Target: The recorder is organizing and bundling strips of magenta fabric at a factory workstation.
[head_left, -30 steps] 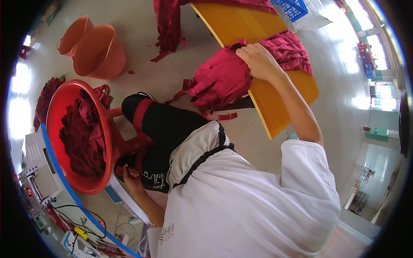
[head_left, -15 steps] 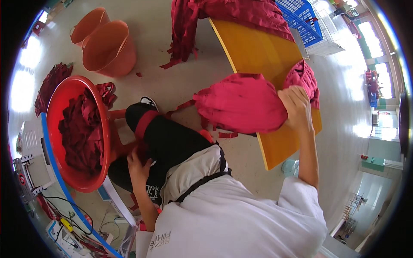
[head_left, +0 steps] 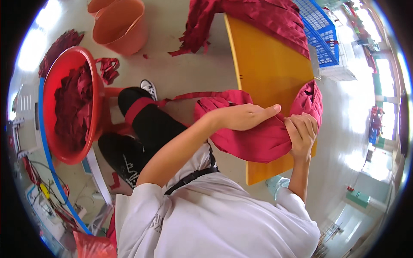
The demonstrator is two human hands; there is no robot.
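**Two hands working a crimson fabric bundle at the edge of a yellow desk**

The crimson fabric bundle [head_left: 258, 144] is lying across the near part of the yellow wooden desk [head_left: 275, 60], with its left side overhanging the edge toward the person's lap. The right hand [head_left: 302, 133] is curling its fingers closed on the bundle's right part, apparently pinching a fold of cloth. The left hand [head_left: 247, 117] is resting over the top of the bundle, its visible digits stretching toward the right hand; whether its underside is gripping any cloth, I cannot tell. A gathered fabric end [head_left: 314, 105] is sitting just beyond the right hand.

For good handling, the right hand should be keeping a firm pinch on the fold while the left hand is spreading flat and smoothing the layers, so that the cloth is not bunching. Because so much is overhanging, the weight could be pulling the layers out of line; supporting that side from below seems wise. A long red strip [head_left: 193, 95] is running from the bundle toward the red band [head_left: 138, 109] around the leg, and keeping it slack should be preventing snags. More crimson cloth [head_left: 266, 17] is draping over the desk's far end.
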